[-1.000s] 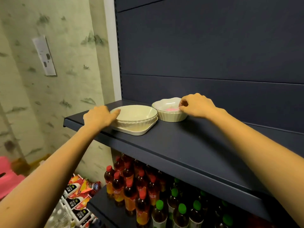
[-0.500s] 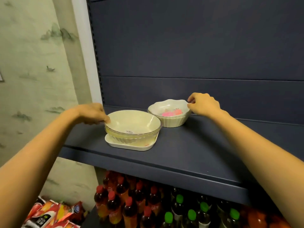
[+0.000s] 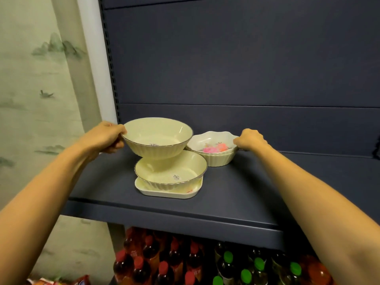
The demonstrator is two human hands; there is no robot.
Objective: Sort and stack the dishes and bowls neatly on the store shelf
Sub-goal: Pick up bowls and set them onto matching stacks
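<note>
My left hand [image 3: 107,138] grips the left rim of a cream ribbed bowl [image 3: 157,136] and holds it lifted, tilted, above a second matching cream bowl [image 3: 170,171]. That second bowl rests in a white rectangular dish [image 3: 170,192] on the dark blue shelf [image 3: 236,192]. To the right stands a white scalloped bowl [image 3: 211,149] with a pink flower print inside; my right hand [image 3: 249,139] pinches its right rim. The lifted bowl's edge overlaps the scalloped bowl's left rim.
The shelf's dark back panel [image 3: 226,58] rises behind the bowls. A slotted upright [image 3: 112,68] bounds the shelf on the left, beside a painted wall [image 3: 41,79]. Below the shelf stand several bottles with red caps [image 3: 162,266] and green caps [image 3: 244,274].
My left hand has lifted the top cream bowl off the stack, uncovering a second bowl beneath. My right hand stays on the scalloped bowl's rim. The view has shifted closer and right.
</note>
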